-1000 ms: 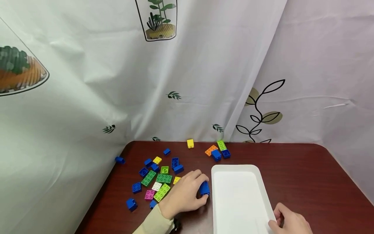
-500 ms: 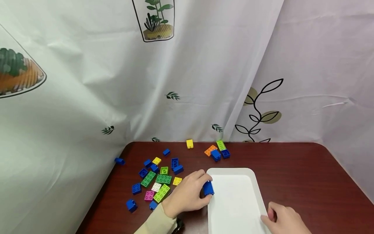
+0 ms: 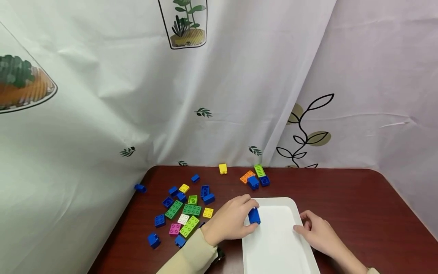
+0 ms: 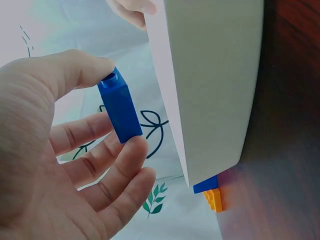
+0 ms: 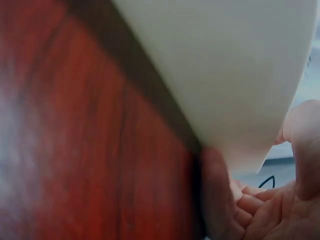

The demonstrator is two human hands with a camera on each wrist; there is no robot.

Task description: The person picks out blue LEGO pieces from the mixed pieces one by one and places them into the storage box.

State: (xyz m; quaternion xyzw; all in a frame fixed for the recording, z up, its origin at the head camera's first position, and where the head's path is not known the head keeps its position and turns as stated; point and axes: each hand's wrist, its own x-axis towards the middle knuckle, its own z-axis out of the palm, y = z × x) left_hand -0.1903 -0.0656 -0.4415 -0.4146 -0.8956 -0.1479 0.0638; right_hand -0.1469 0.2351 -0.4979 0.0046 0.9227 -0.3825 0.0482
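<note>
My left hand [image 3: 230,219] pinches a blue toy brick [image 3: 254,215] between thumb and fingertips, over the left side of a white tray [image 3: 273,243]. In the left wrist view the blue brick [image 4: 121,110] is tilted, one stud showing near the thumb, and the tray's side wall [image 4: 215,90] stands close beside it. At the tray's right rim, my right hand [image 3: 318,232] grips the edge, thumb on top. The right wrist view shows fingers [image 5: 215,185] below the tray's underside [image 5: 230,85].
Loose bricks, such as a green brick [image 3: 192,209], a pink brick [image 3: 175,229] and several blue ones, lie left of the tray on the dark wooden table [image 3: 356,198]. Behind it lie an orange brick [image 3: 247,176] and a yellow brick [image 3: 223,168]. A patterned white curtain [image 3: 239,76] hangs behind.
My left hand has carried the blue brick rightward, from beside the tray to over it. The right hand has moved up along the tray's right rim. The tray has shifted slightly left.
</note>
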